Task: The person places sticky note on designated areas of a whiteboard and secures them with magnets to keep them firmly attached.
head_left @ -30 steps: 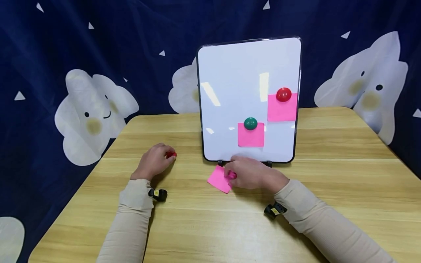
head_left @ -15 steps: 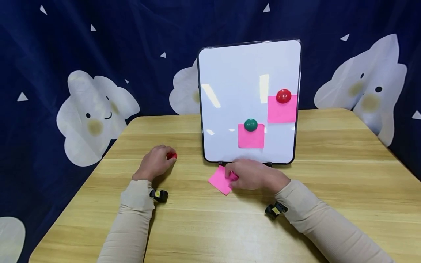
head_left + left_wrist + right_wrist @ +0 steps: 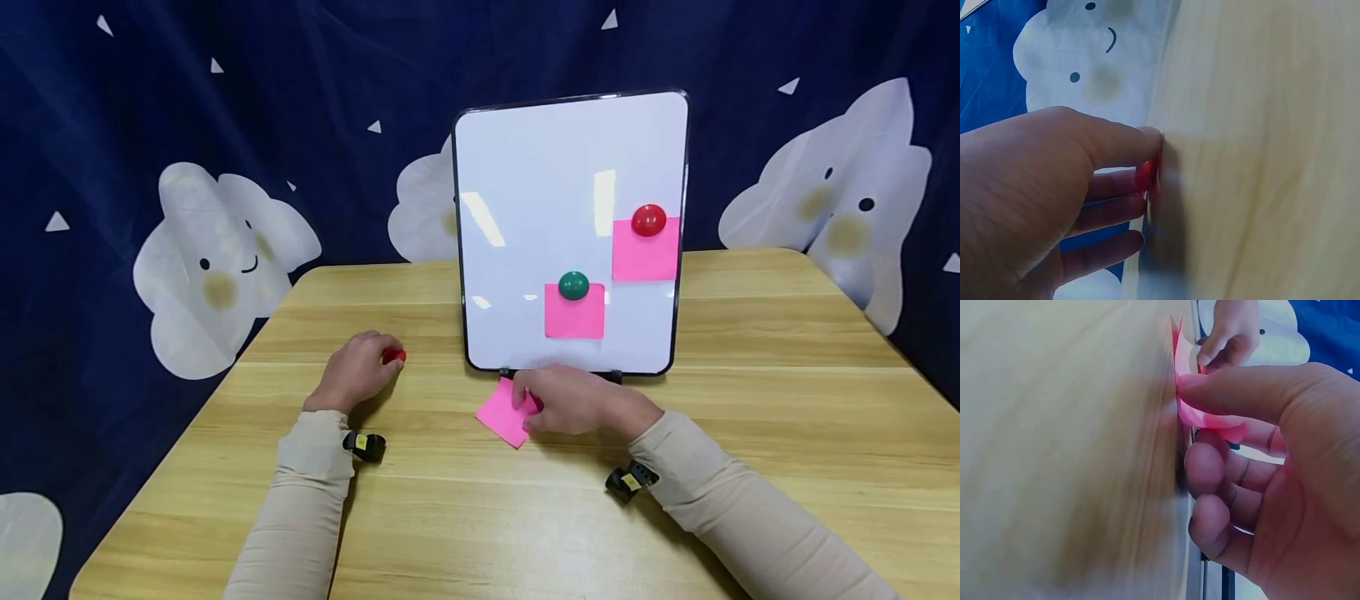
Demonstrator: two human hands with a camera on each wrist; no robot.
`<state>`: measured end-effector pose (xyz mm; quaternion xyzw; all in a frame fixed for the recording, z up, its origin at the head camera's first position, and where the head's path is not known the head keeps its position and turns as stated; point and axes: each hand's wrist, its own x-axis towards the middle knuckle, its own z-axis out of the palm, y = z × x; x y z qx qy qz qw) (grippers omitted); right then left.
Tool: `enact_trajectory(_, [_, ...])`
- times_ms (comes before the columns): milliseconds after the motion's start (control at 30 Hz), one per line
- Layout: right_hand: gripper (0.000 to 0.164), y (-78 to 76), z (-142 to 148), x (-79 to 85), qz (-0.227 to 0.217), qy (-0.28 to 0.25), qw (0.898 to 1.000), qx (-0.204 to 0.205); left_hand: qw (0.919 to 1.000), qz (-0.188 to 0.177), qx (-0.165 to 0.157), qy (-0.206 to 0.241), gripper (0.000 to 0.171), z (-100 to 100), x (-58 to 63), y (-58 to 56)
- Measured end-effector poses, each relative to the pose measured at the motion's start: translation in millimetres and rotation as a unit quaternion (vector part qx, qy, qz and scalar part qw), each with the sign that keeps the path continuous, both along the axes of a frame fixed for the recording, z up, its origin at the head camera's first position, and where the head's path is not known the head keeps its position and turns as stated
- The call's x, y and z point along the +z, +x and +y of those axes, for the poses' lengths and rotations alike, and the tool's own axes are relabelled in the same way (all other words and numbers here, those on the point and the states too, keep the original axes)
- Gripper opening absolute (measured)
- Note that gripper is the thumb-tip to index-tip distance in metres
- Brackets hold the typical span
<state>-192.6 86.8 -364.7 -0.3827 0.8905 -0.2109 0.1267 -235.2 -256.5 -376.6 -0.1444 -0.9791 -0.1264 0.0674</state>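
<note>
On the left of the table, my left hand (image 3: 352, 371) pinches a round red magnet (image 3: 397, 357) by its edges, low against the wood. The left wrist view shows the magnet (image 3: 1145, 175) between thumb and fingers, partly covered. My right hand (image 3: 573, 400) is in front of the whiteboard (image 3: 532, 200), its thumb and fingers on the right corner of a pink sticky note (image 3: 501, 417). Seen from the right wrist, the note (image 3: 1229, 429) curls up between thumb and fingers. Its far end shows two pink layers spread apart; whether these are separate notes I cannot tell.
The whiteboard stands upright on black feet. A green magnet (image 3: 573, 286) holds one pink note (image 3: 574, 321) low on it, and a red magnet (image 3: 648, 220) holds another (image 3: 645, 260) at the right edge. A dark blue cloud-print curtain (image 3: 360, 50) hangs behind the table (image 3: 465, 517).
The head view has shifted slightly. Both hands stay in nearly the same place, and the pink note's lifted corner shows a little differently between the right fingers.
</note>
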Motion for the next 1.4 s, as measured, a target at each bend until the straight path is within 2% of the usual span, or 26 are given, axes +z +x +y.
enact_trajectory(400, [0.016,2.1,-0.8,1.7,0.01,-0.006,1.0,0.001,1.0,0.003,0.001,0.004,0.022,1.8,0.7,1.3])
enact_trajectory(600, [0.011,0.4,-1.1,-0.2,0.029,-0.017,0.999,0.017,1.0,0.005,0.003,0.003,0.022,1.4,-0.2,0.0])
enact_trajectory(767, [0.016,-0.1,-1.1,-1.0,0.048,-0.034,0.998,0.034,1.0,0.004,0.007,0.003,0.023,0.9,-1.5,-0.8])
enact_trajectory(933, [0.023,0.2,-0.9,-0.3,0.059,-0.053,0.996,0.042,0.9999,0.007,0.009,0.0,0.032,0.5,-2.0,-1.2])
enact_trajectory(1100, [0.023,-0.3,-1.2,0.7,0.076,-0.067,0.994,0.046,0.9999,0.01,0.012,-0.005,0.033,-0.2,-1.9,-2.3])
enact_trajectory(1400, [0.022,1.9,-2.3,2.4,0.079,-0.087,0.993,0.026,0.9999,0.01,0.012,-0.004,0.031,-0.8,-1.3,-1.6])
